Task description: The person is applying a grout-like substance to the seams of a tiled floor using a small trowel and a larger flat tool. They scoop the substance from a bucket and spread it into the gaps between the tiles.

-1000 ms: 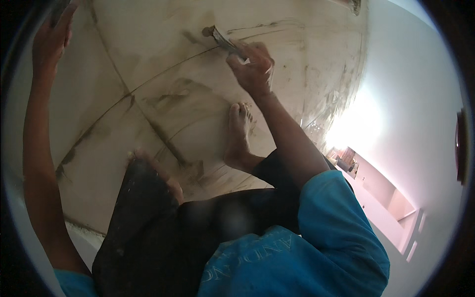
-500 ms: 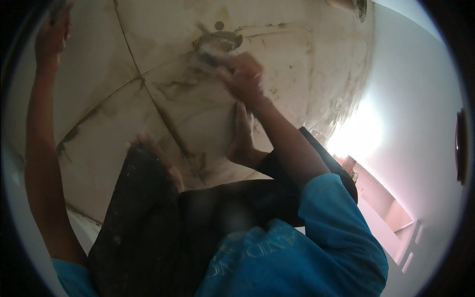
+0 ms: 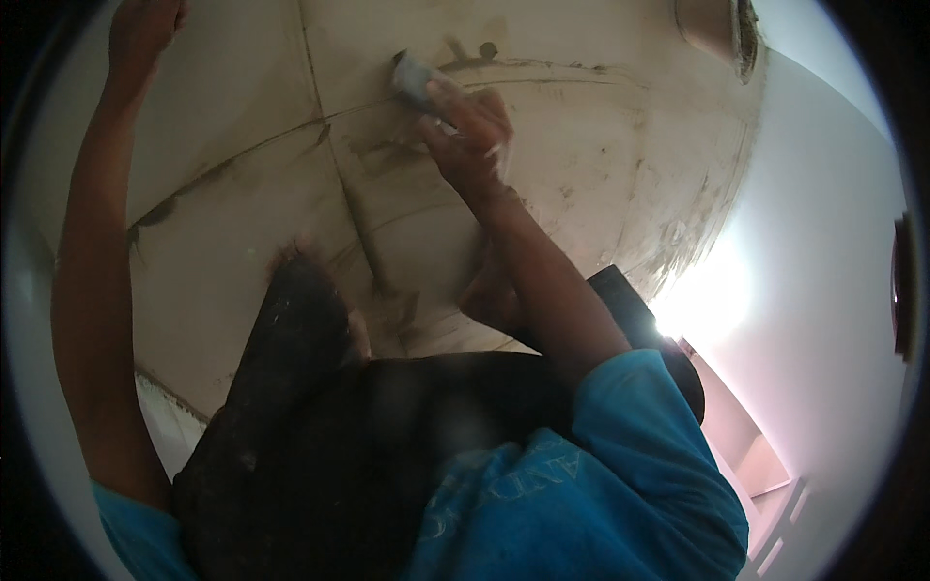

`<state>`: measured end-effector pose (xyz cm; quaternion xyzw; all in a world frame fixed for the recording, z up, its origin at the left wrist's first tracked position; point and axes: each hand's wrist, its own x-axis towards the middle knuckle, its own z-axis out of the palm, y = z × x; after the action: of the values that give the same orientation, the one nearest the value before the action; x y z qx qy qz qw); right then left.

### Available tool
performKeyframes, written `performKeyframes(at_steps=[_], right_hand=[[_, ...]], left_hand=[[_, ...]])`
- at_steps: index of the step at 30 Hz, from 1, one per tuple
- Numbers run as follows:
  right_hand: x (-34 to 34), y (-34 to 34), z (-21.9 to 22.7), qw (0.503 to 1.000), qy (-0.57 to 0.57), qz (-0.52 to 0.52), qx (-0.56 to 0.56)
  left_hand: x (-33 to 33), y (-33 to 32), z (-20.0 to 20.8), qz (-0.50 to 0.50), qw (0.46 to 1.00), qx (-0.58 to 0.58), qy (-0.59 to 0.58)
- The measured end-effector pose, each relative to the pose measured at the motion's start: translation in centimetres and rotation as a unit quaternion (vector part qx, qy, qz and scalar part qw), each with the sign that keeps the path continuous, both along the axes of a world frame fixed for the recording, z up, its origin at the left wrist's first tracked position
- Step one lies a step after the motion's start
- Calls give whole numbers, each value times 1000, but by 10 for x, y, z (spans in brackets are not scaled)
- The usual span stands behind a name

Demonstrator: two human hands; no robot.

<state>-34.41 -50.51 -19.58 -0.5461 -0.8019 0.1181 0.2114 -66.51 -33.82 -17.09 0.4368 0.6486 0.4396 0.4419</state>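
We look down at our right hand (image 3: 473, 126), closed firmly around a flat grey scraper (image 3: 415, 79), toward the far middle of a smeared tile floor (image 3: 223, 261), beside a dark joint (image 3: 228, 167). We seem to be smoothing along that joint; the next stroke would call for a low, even angle. Our left hand (image 3: 143, 37) is far left, fingers curled; we cannot tell whether it holds anything.

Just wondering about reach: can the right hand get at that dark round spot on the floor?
Probably yes: the dark round spot lies just beyond the right hand, with only floor showing between, though that hand holds a flat tool.
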Motion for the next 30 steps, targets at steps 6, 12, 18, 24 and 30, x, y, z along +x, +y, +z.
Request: performKeyframes(at_steps=[6,12,18,24,30], right_hand=[[-18,-8,8,998,-3,55,-39],[-51,-19,8,993,-15,88,-74],[-66,-32,-2,990,15,139,-26],[41,18,45,926,24,-335,-170],[-13,-11,0,968,16,-232,-89]], left_hand=[[-13,-16,4,23,1000,2,-21],[-2,-5,10,49,995,-33,81],[6,-1,12,65,986,-66,139],[-1,-11,20,80,987,-67,124],[1,-9,26,107,981,-73,146]])
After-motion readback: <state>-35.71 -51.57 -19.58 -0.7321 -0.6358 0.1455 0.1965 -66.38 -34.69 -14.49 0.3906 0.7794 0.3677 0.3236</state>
